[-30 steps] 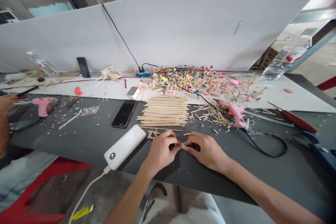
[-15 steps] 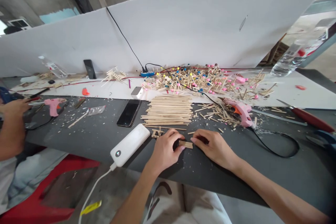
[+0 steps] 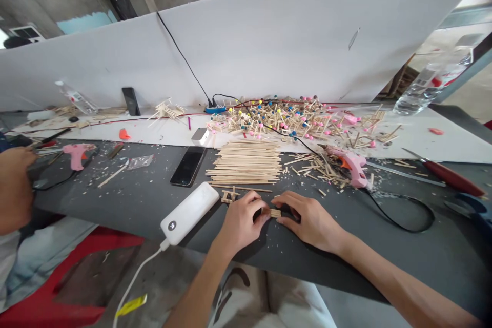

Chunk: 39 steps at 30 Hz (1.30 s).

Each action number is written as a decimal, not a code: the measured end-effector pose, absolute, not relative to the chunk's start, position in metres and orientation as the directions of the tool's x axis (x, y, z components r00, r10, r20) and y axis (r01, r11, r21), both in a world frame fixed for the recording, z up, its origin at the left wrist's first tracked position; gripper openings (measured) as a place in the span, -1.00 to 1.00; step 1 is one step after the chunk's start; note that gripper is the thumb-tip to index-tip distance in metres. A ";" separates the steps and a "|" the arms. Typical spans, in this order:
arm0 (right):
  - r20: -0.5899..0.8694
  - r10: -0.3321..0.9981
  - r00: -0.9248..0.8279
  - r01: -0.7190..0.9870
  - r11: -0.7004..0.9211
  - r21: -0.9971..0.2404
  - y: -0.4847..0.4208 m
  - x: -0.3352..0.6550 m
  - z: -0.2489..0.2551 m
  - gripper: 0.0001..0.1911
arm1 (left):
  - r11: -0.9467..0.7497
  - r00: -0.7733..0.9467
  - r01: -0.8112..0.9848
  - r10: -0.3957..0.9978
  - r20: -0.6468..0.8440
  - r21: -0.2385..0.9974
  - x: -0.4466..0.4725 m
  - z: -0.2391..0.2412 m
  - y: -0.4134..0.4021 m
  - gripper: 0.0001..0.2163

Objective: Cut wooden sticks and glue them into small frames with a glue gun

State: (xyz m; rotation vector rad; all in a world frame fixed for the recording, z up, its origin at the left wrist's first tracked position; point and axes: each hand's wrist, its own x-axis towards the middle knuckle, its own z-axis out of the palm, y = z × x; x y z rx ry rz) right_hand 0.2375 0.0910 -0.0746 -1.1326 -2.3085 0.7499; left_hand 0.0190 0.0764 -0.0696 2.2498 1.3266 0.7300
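Note:
A small row of short wooden sticks lies between my two hands, low over the dark table. My left hand pinches its left end between thumb and fingers, hiding part of it. Around the right end, my right hand closes with the thumb on the near side and the fingertips on the far side. Just left of my left hand is a small frame of glued sticks. Beyond the hands, long wooden sticks are laid side by side in a wide stack.
A white power bank and a phone lie to the left. On the right are a pink glue gun, its black cable, and a red-handled knife. Sticks with coloured balls are heaped behind. A co-worker's hand shows far left.
My right hand has moved left and closed around the right end of the short sticks. Less of them shows between the hands. My left hand stays nearly in place.

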 end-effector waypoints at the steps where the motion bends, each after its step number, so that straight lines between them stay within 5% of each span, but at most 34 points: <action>1: 0.169 0.813 -0.557 0.567 0.521 -0.638 0.091 0.238 -0.076 -0.68 | -0.456 0.409 0.661 0.885 0.223 0.596 0.019 -0.070 0.076 -0.94; 23: 0.261 0.748 -0.611 0.546 0.637 -0.544 0.090 0.236 -0.083 -0.78 | -0.444 0.414 0.678 0.889 0.196 0.585 0.019 -0.068 0.077 -0.98; 39: 0.214 0.835 -0.507 0.524 0.495 -0.693 0.093 0.235 -0.072 -0.84 | -0.479 0.413 0.701 0.877 0.246 0.528 0.019 -0.070 0.078 -0.83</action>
